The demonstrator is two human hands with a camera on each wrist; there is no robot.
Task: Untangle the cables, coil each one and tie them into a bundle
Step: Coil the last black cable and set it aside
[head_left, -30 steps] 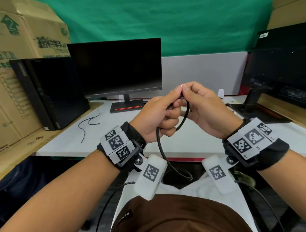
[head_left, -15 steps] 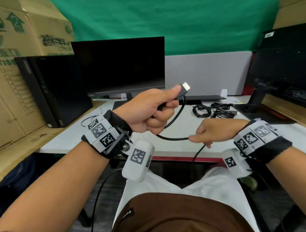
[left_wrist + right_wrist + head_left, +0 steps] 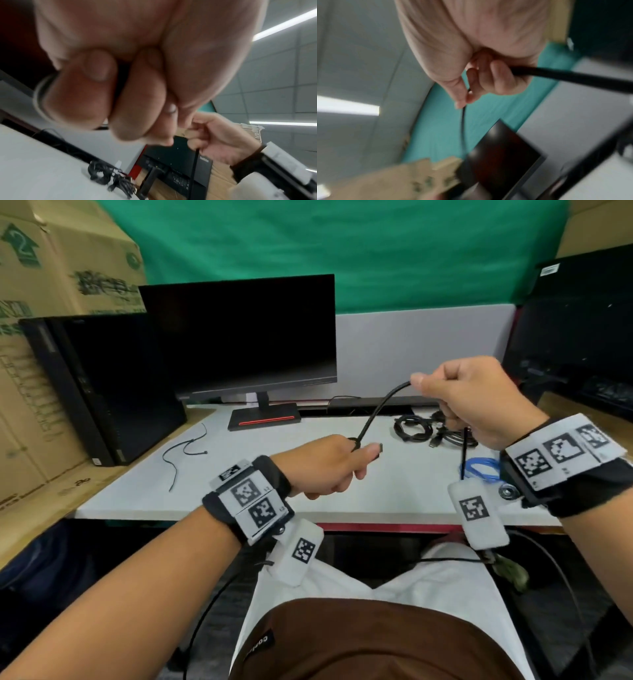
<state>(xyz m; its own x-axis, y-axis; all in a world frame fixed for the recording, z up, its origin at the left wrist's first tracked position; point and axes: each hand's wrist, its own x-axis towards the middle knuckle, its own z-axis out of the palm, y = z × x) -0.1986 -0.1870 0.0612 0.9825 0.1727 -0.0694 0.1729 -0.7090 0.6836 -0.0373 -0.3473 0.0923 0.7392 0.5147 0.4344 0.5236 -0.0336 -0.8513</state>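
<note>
A: Head view: left hand [image 3: 323, 465] grips the plug end of the black cable [image 3: 376, 409]; right hand [image 3: 479, 402] pinches it farther along, above the desk [image 3: 239, 491].
B: Step?
A: Probably drawing out length for the first loop. Next, carry the right-hand section to the left hand. Other cables [image 3: 416, 429] lie far right.

The head view is bright and evenly lit, with soft, faint shadows on the white desk [image 3: 144, 494] and bowed lines toward the edges from the wide lens. Ceiling strip lights [image 3: 283, 24] glare white in both wrist views. The left wrist view is soft, its near fingers [image 3: 82, 89] out of focus. The right wrist view is heavily motion-blurred, smearing the cardboard box [image 3: 385, 181].
</note>
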